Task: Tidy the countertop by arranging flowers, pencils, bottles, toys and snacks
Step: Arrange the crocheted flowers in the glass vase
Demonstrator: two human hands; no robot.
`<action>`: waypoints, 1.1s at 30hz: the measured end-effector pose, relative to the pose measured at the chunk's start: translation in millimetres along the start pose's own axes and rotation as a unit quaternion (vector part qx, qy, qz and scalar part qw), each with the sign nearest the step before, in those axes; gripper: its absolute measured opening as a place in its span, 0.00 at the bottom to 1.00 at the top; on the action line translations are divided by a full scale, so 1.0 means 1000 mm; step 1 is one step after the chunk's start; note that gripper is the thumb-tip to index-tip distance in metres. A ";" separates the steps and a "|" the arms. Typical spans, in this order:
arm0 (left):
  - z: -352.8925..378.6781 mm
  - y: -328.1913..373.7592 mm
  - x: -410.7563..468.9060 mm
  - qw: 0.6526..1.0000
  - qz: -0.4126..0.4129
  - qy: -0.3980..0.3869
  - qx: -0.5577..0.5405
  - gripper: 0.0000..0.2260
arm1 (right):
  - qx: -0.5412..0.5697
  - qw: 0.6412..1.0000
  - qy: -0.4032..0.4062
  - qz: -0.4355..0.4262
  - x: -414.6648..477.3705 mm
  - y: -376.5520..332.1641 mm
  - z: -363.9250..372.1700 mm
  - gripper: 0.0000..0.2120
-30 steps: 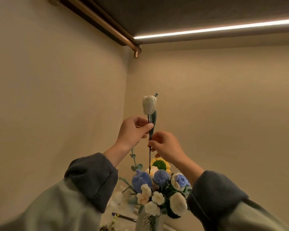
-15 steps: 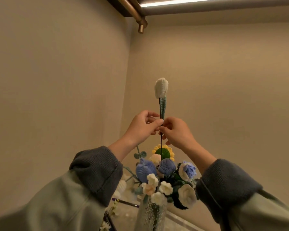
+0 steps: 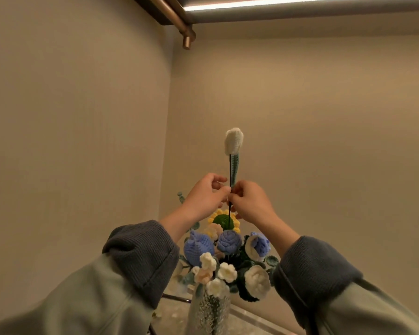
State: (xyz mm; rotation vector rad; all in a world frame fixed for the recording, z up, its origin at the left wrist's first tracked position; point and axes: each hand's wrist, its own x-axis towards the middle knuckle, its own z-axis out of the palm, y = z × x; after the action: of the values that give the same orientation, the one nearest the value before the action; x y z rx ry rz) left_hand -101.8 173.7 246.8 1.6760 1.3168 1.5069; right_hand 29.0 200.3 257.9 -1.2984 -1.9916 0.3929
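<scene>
A crocheted white tulip [image 3: 233, 140] on a thin dark wire stem stands upright in the air above a bouquet. My left hand [image 3: 203, 199] and my right hand [image 3: 250, 203] both pinch its stem just under the knitted green leaf, fingertips meeting. Below them, a textured glass vase [image 3: 209, 310] holds a bunch of crocheted flowers [image 3: 228, 257]: blue roses, white blooms and a yellow sunflower. The tulip's stem tip hangs in front of the sunflower, above the blue roses.
Beige walls meet in a corner right behind the vase. A bronze rail [image 3: 177, 18] and a lit strip run under the cabinet overhead. A dark thin pencil-like item [image 3: 176, 298] lies on the marbled counter left of the vase.
The right hand has slid up the stem to meet the left hand's fingertips. The tulip has straightened to upright and sits slightly right of before.
</scene>
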 end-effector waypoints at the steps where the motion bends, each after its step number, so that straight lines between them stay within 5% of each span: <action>1: 0.000 -0.003 0.000 1.000 -0.005 -0.007 0.020 0.09 | 0.002 1.000 -0.011 0.014 0.000 0.003 0.002 0.03; 6: 0.002 -0.016 0.000 0.997 -0.043 -0.042 0.047 0.09 | 0.011 0.990 -0.103 0.093 -0.007 0.015 0.011 0.07; 15: 0.008 -0.019 0.005 0.990 -0.049 -0.084 0.105 0.14 | -0.024 0.997 -0.051 0.052 0.001 0.016 0.004 0.03; 23: 0.010 -0.033 -0.005 0.894 -0.078 -0.267 0.352 0.13 | -0.065 0.989 -0.107 0.083 -0.002 0.019 0.014 0.12; 33: 0.005 -0.030 0.001 0.841 -0.065 -0.316 0.435 0.18 | -0.065 0.991 -0.073 0.091 0.006 0.024 0.020 0.10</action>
State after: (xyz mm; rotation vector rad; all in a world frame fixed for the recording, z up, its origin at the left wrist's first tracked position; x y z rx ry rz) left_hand -106.1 187.3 219.6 2.2504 1.7570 0.1259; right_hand 29.5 219.3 232.2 -1.5806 -2.0534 0.4615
